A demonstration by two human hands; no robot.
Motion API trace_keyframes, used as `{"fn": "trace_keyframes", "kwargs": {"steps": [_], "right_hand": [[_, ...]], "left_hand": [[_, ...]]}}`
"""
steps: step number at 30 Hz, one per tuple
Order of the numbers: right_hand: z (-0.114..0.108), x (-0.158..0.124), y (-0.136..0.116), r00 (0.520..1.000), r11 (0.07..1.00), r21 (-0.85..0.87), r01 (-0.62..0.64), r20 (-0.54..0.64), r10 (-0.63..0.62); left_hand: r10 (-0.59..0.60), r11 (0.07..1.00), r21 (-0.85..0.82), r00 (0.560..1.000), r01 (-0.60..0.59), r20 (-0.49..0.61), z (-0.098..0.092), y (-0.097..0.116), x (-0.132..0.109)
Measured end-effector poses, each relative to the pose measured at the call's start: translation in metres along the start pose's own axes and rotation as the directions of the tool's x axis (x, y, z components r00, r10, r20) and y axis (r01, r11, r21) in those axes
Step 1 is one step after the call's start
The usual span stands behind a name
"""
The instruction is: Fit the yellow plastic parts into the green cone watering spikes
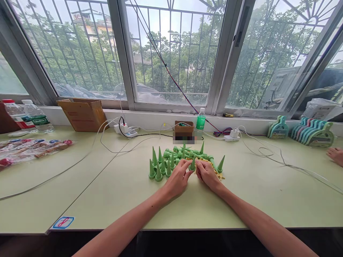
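My left hand (180, 178) is closed in a pinch, index finger and thumb at the left side of a green pointed cone (192, 163) that stands point up. Close against the cone's right side, my right hand (207, 174) is pinched too; whatever its fingertips hold is hidden. Several similar green cones (158, 173) stand upright to the left of my left hand. Behind both hands lies a heap of green tube-like pieces (171, 154). Small yellow pieces (220, 176) are scattered beside my right hand, where another green cone (221, 165) stands.
A small brown box (184, 127) and a green-labelled bottle (200, 119) stand at the back. White cables (270, 152) cross the table (112, 203) on both sides. Wrapped items (34, 150) lie left. Hanger-like pieces (312, 132) and another person's hand (335, 156) are at right.
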State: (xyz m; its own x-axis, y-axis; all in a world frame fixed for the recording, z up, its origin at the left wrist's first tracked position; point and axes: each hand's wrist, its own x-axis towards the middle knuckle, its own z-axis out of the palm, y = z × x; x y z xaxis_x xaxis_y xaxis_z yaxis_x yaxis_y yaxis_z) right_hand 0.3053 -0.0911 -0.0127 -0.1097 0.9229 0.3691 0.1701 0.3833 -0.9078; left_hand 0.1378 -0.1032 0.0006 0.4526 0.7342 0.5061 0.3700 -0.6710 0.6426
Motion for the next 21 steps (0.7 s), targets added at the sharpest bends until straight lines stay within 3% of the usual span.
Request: {"fn": "trace_keyframes", "kwargs": {"steps": [6,10,14,21], "right_hand": [[0.0009,0.0011,-0.0020,0.997,0.998,0.066,-0.009,-0.072,0.014],[0.0008,-0.0009,-0.0035,0.999,0.998,0.065,0.018,-0.047,-0.015],[0.0015,-0.0033,-0.0040,0.999,0.999,0.009,0.045,0.009,-0.045],[0.0014,-0.0043,-0.0058,0.996,0.995,-0.054,0.081,0.042,-0.079]], "left_hand": [[-0.178,0.978,-0.121,0.981,0.168,-0.080,0.0034,0.0023,0.0013],[-0.285,0.908,-0.314,0.958,0.277,0.020,0.0012,0.0061,0.0035],[-0.315,0.803,-0.496,0.942,0.330,0.117,0.0005,0.0079,0.0054],[-0.354,0.699,-0.602,0.918,0.387,0.179,0.0001,0.0066,0.0073]]}}
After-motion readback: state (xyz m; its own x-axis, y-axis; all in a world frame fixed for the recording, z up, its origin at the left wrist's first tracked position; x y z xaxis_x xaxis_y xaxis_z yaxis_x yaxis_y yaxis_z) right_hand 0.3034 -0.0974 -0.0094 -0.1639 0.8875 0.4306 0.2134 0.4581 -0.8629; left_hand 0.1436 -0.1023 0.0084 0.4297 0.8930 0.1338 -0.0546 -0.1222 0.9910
